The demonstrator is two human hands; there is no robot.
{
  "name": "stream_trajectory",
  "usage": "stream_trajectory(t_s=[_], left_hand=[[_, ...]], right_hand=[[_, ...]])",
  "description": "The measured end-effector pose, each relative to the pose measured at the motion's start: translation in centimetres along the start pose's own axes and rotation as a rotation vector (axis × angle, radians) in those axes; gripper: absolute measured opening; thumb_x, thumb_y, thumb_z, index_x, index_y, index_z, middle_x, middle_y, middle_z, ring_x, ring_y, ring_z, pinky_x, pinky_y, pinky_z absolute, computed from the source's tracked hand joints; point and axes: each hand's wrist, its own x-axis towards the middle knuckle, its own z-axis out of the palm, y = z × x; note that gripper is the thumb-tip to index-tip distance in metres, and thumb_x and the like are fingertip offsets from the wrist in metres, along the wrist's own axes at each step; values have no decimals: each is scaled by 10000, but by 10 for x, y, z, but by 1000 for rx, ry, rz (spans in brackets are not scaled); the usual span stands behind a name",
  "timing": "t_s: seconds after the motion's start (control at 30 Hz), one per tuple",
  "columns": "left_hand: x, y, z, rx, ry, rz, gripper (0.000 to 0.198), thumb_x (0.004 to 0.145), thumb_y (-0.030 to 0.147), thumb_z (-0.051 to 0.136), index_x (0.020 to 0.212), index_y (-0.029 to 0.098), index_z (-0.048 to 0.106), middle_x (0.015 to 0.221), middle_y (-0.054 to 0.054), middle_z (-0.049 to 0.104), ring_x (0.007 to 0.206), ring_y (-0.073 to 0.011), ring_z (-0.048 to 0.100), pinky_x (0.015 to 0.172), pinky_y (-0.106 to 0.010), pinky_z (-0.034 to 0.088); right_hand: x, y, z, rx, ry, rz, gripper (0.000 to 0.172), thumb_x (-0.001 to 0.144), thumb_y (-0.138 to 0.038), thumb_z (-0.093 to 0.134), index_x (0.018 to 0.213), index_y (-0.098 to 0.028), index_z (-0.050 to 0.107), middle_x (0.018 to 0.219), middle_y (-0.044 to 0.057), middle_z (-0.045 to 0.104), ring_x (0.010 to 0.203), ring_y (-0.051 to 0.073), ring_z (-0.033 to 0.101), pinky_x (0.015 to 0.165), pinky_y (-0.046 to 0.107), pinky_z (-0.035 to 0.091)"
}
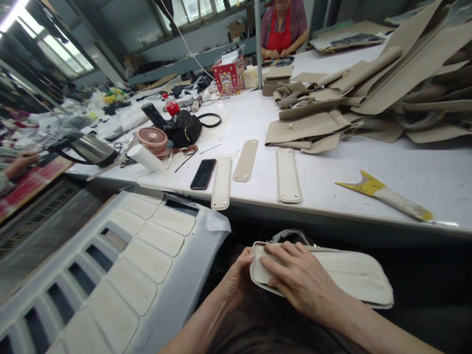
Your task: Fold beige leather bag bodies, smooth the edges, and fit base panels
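Note:
A long cream panel with rounded corners and a raised edge (354,275) lies across my lap, below the table's front edge. My left hand (238,275) grips its left end, the thumb at the corner and the other fingers partly hidden beneath. Over the top of that same end rests my right hand (295,270), its fingers spread on the surface. Whether the panel is one piece or several layers I cannot tell. Near the table edge lie two pale strips with metal snaps, the left strip (221,184) and the right strip (288,176), and a beige strip (246,161).
At left, a grey slotted rack (199,255) bears several cream pieces (142,260). On the white table (332,182) are a phone (203,174), a yellow-ended tool (385,195), a kettle (88,147), a pink fan (152,139) and piled beige pieces (313,129). Another person (282,34) sits opposite.

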Motion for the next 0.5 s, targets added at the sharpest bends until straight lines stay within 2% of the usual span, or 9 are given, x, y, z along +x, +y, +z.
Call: stream_trajectory(t_s=[0.2,0.3,0.4,0.5], left_hand=[[-2,7,1,175,60,37,355,786,424,677,1039,177,662,973,-65,648,903,-217,603,811,-311,453],[1,9,-5,290,69,91,402,744,425,721,1055,173,688,1128,-91,656,986,-254,608,824,-307,452],[5,9,-9,401,72,169,447,799,407,680,1190,191,656,1224,-94,642,1107,-282,575,863,-311,450],[6,10,-8,479,64,215,392,837,387,653,1174,187,659,1155,-81,666,1028,-245,590,822,-287,452]], right_hand=[[-2,2,2,14,9,2,281,948,-286,564,1227,-258,561,1334,33,559,1028,243,497,810,418,325],[-2,4,2,43,14,4,278,941,-293,582,1216,-255,565,1326,26,564,1038,241,487,842,419,331],[-1,5,2,52,21,22,258,936,-311,593,1187,-253,577,1319,17,568,1044,241,481,848,423,339],[1,6,1,61,23,35,240,918,-323,621,1145,-249,595,1305,17,578,1038,244,482,840,420,360]])
